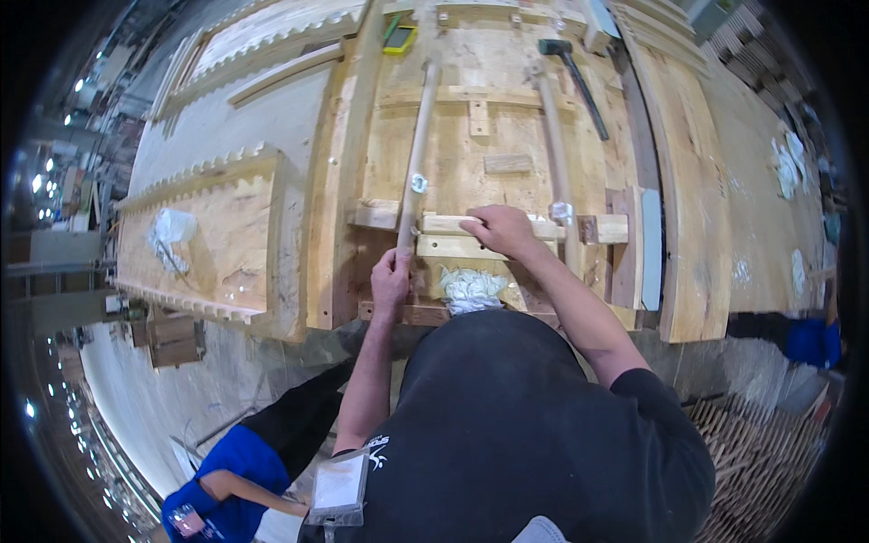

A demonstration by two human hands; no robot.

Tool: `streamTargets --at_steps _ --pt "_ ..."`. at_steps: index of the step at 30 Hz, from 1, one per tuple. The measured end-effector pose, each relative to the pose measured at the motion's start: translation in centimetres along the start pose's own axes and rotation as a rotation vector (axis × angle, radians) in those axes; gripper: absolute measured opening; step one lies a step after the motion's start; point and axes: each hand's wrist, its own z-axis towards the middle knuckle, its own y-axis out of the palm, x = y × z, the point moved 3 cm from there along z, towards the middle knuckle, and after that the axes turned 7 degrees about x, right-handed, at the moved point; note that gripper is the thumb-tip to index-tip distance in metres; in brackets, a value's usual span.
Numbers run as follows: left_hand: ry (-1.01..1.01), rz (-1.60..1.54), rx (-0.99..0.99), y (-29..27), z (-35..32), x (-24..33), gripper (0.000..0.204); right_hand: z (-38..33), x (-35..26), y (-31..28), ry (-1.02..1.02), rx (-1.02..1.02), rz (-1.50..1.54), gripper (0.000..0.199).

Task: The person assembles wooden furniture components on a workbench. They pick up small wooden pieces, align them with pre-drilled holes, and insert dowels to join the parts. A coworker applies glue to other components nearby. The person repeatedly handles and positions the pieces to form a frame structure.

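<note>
My left hand (391,282) is closed round the near end of a long, pale wooden pole (420,145), which runs away from me along the left of the wooden work frame. A whitish patch shows partway along it. My right hand (502,230) is curled over a light wooden crosspiece (442,224) lying between this pole and a second wooden pole (552,136) on the right. Its fingertips are partly hidden. Nearer me, a wooden bar with dark holes (462,250) lies alongside the crosspiece. A crumpled white cloth (472,288) sits close to my body.
A black-handled mallet (579,86) lies at the far right of the frame. A short wood block (508,164) rests between the poles. A yellow-edged device (399,40) lies far left. Notched wooden racks (204,185) stand left. A person in blue (237,480) is behind me at left.
</note>
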Motion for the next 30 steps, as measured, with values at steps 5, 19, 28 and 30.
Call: streamTargets --at_steps 5,19,28,30 --pt "0.2 0.316 0.212 -0.1 -2.7 0.2 0.037 -1.2 1.8 -2.1 0.107 0.014 0.148 0.047" --pt "0.245 0.554 0.24 -2.6 -6.0 -1.7 0.038 -0.1 0.6 -1.4 0.121 0.055 0.127 0.047" --pt "0.269 0.468 0.273 -1.8 -3.9 -3.4 0.039 0.0 0.1 -1.6 0.1 -0.014 0.172 0.046" --pt "0.203 0.461 0.158 -1.5 -2.6 -2.4 0.039 -0.3 0.2 -1.5 0.105 -0.002 0.193 0.046"
